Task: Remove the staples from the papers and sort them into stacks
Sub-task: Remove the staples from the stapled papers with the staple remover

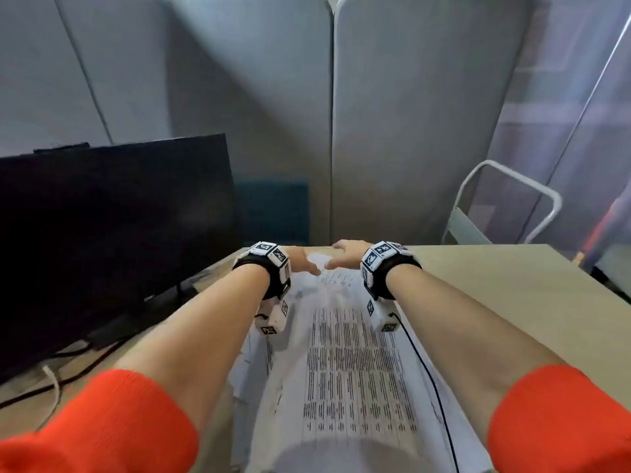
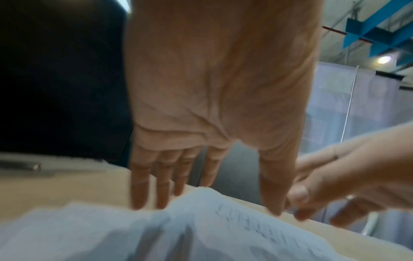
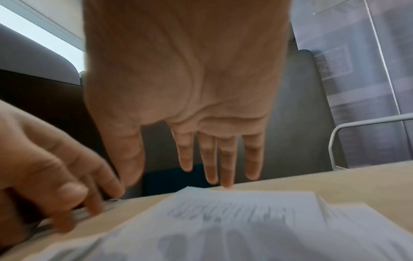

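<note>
Papers: a loose pile of printed sheets lies on the desk between the two forearms, reaching from the near edge of the head view up to the hands; the top sheet carries rows of dark print too smeared to read
Left hand: the left hand is stretched out past the far end of the pile, its fingers straight and slightly spread, pointing down at the desk just beyond the paper's edge; the grip is open and holds nothing
Right hand: the right hand is held the same way, its fingers straight, the tips close to the far edge of the top sheet; its grip is open too, nothing in it
Contact: whether any fingertip presses on paper or desk cannot be told, as both wrist views are blurred
Staples: none can be made out; the corners of the sheets are blurred or covered by the hands
Pile edges: lower sheets stick out unevenly on the left side; the near end is cut off by the frame
Surroundings: a dark monitor stands left of the pile, grey partition panels behind the desk, a white metal frame at the back right
Sleeves: orange sleeves are pushed up both arms
</note>
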Demonstrator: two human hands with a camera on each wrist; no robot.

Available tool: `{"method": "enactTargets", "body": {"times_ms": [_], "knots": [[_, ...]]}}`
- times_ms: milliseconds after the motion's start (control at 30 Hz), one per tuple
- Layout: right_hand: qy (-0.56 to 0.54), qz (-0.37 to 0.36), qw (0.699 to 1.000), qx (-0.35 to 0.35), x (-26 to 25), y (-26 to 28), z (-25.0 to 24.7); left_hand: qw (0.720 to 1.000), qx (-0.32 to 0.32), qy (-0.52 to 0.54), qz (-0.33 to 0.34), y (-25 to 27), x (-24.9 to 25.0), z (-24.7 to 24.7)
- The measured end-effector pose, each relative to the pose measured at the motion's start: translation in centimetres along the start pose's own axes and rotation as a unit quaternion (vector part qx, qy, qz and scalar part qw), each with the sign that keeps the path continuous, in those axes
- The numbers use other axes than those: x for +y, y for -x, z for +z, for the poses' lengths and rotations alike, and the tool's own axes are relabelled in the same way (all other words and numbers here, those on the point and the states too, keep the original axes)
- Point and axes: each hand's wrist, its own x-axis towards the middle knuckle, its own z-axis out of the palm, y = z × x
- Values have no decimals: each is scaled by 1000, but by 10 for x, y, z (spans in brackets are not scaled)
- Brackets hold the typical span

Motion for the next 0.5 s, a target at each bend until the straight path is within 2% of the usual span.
{"method": "enactTargets", "body": {"times_ms": [100,167,233,333,400,500], "knots": [[78,12,996,-50,23,4,25,998,-32,0,-47,12,-12,35],[127,42,990,-49,48,11,36,997,-46,3,-65,17,-21,59],[168,81,982,-27,58,55,31,996,-21,17,-80,24,-27,76],[241,122,963,-27,76,128,16,991,66,50,-109,31,-34,95],[257,146,954,-58,89,155,13,985,64,96,-127,36,-34,105],[229,175,953,-90,104,157,22,977,59,140,-150,45,-31,113]]}}
